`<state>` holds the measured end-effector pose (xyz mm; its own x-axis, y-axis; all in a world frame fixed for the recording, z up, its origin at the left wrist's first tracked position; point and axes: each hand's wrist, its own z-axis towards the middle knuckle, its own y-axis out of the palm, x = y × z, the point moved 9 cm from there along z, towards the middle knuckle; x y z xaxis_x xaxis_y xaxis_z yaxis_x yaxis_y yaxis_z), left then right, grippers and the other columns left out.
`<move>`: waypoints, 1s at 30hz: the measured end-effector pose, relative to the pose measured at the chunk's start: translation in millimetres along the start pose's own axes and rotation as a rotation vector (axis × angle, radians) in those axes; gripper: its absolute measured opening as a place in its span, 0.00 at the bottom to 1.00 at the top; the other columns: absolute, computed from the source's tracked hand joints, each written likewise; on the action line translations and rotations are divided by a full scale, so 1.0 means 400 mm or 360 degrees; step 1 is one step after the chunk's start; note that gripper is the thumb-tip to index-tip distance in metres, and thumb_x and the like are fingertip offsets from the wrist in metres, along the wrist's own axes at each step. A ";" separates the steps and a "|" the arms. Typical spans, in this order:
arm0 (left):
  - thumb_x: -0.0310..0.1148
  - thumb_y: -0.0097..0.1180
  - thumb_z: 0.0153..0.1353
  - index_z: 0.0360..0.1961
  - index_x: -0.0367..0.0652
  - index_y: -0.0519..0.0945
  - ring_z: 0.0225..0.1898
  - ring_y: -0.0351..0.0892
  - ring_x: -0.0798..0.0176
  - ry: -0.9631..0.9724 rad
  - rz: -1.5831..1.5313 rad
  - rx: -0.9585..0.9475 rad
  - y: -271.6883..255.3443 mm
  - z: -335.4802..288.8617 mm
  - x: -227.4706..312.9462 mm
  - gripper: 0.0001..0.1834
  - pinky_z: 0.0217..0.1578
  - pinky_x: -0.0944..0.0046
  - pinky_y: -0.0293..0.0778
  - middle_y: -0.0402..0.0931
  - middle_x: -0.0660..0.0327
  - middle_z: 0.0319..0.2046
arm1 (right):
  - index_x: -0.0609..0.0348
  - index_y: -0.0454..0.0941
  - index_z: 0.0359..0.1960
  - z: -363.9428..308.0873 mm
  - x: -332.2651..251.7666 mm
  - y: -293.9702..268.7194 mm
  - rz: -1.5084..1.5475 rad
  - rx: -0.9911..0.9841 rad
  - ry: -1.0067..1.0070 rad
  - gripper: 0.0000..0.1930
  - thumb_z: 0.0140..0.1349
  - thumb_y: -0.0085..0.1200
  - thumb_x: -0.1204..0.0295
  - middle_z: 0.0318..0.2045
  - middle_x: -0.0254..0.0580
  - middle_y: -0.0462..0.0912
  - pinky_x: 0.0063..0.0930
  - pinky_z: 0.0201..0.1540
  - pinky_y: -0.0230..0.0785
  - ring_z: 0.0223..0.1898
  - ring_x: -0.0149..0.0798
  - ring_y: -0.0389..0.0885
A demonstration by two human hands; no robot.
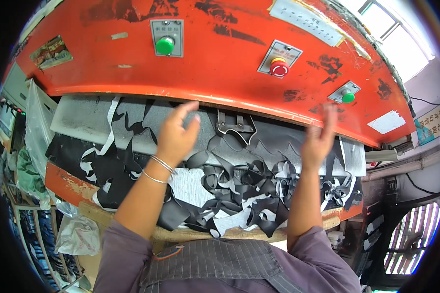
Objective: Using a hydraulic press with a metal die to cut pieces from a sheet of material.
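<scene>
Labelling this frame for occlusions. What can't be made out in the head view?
- Right hand: motion-blurred, finger pose unclear.
- Left hand: seen from the back, so the palm side is hidden; whether it touches the material cannot be told.
- Metal cutting die on the grey sheet: top edge hidden under the orange press head.
- Black and grey cut scraps: tangled, single pieces not separable.
- Work bed's far part: hidden by the press head.
</scene>
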<state>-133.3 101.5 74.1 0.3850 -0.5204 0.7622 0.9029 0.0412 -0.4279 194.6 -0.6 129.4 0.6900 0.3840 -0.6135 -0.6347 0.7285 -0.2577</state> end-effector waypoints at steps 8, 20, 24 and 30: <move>0.31 0.49 0.65 0.22 0.39 0.72 0.30 0.66 0.53 0.0757 0.1007 0.0277 -0.170 0.114 0.307 0.13 0.34 0.61 0.64 0.68 0.55 0.23 | 0.68 0.59 0.64 0.231 -0.102 -0.235 -0.1063 0.1002 -0.0417 0.31 0.71 0.38 0.53 0.66 0.65 0.54 0.52 0.67 0.43 0.68 0.57 0.50; 0.40 0.56 0.58 0.29 0.44 0.82 0.34 0.78 0.53 -0.0089 0.0374 -0.0891 -0.022 -0.622 0.229 0.11 0.36 0.56 0.75 0.77 0.58 0.27 | 0.58 0.78 0.44 -0.634 -0.411 0.054 -0.0029 -0.1802 -0.0186 0.27 0.47 0.65 0.52 0.39 0.46 0.80 0.40 0.48 0.69 0.43 0.51 0.77; 0.37 0.57 0.55 0.27 0.43 0.81 0.33 0.76 0.53 0.0049 0.0490 -0.0644 -0.021 -0.658 0.256 0.09 0.37 0.56 0.73 0.75 0.59 0.25 | 0.60 0.77 0.42 -0.726 -0.417 0.066 -0.0406 -0.1690 -0.0154 0.25 0.40 0.69 0.63 0.36 0.43 0.78 0.35 0.43 0.71 0.40 0.46 0.77; 0.35 0.59 0.51 0.22 0.44 0.76 0.30 0.74 0.52 0.0085 0.0500 -0.0438 -0.029 -0.657 0.252 0.08 0.32 0.55 0.71 0.72 0.58 0.23 | 0.56 0.78 0.39 -0.712 -0.417 0.073 -0.0465 -0.1641 -0.0112 0.22 0.38 0.69 0.68 0.32 0.41 0.78 0.34 0.40 0.72 0.38 0.44 0.78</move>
<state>-155.0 -175.5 28.3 0.6166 -0.5625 0.5508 0.6554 -0.0209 -0.7550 -38.0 -205.0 11.7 0.8603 0.3280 -0.3902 -0.4065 -0.0203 -0.9134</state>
